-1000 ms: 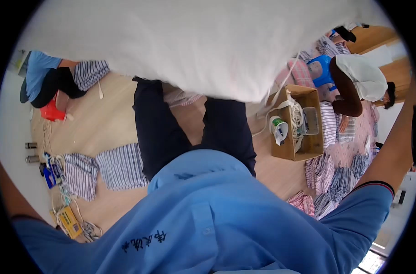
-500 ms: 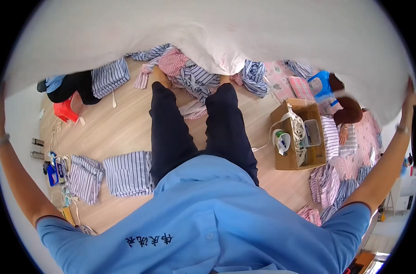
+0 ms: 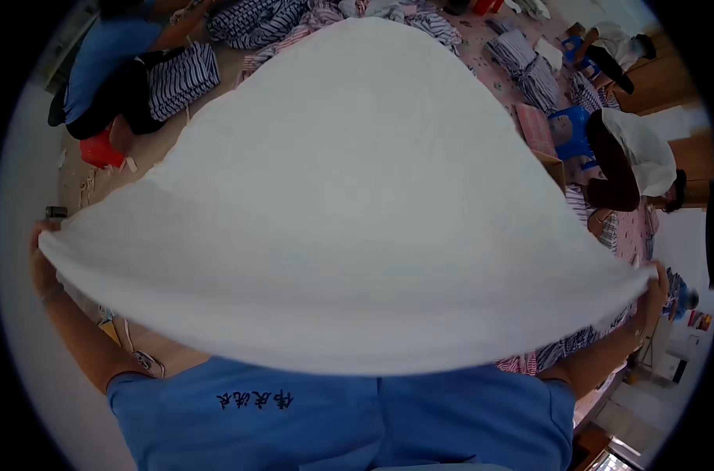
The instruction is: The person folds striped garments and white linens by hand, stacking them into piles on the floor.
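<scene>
A large white sheet (image 3: 349, 204) spreads out across the middle of the view, its near edge sagging just in front of my blue shirt. At the far left, my left hand (image 3: 43, 259) is closed on one corner of the sheet. My right hand (image 3: 653, 286) grips the opposite corner at the far right. Both arms are stretched wide and the cloth hangs between them, falling away toward the floor. My legs and much of the floor are hidden behind it.
A person in blue (image 3: 110, 67) sits on a red stool (image 3: 102, 149) at upper left, striped cloth (image 3: 183, 81) on the lap. Another person (image 3: 643, 153) sits on a blue stool (image 3: 573, 133) at right. Striped garments (image 3: 259, 23) lie piled at the top.
The sheet has come down from high in front to chest level, now covering my legs and most of the cardboard box. Both hands have moved inward. More of the room shows at the top.
</scene>
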The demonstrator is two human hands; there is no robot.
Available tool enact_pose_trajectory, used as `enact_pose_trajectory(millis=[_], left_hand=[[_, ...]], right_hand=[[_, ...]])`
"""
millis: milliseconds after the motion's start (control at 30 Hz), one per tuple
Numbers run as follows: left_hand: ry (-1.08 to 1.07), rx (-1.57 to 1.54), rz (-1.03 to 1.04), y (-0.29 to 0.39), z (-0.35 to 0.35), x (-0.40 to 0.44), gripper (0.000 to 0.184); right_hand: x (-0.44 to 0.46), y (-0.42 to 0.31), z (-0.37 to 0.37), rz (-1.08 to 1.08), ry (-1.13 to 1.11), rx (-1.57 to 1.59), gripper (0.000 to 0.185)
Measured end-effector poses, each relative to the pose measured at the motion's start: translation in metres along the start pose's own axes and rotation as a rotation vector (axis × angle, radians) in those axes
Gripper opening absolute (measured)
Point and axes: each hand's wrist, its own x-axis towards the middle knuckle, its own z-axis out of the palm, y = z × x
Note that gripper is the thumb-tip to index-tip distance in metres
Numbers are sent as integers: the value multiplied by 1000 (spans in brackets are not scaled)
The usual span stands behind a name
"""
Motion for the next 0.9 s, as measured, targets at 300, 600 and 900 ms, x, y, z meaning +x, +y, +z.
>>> enact_pose_trajectory(millis=[300,600,900], left_hand=[[62,-53,-204,-42,98,168,43],[137,658,-36,-150,165,197,48],[-866,-551,-1363,-208,346,-40,105]], right_hand=[[319,30,230,-416,-250,-1009,34],[355,82,460,-631,-295,-1390,31],[41,263,424,1355,-1032,344,94]])
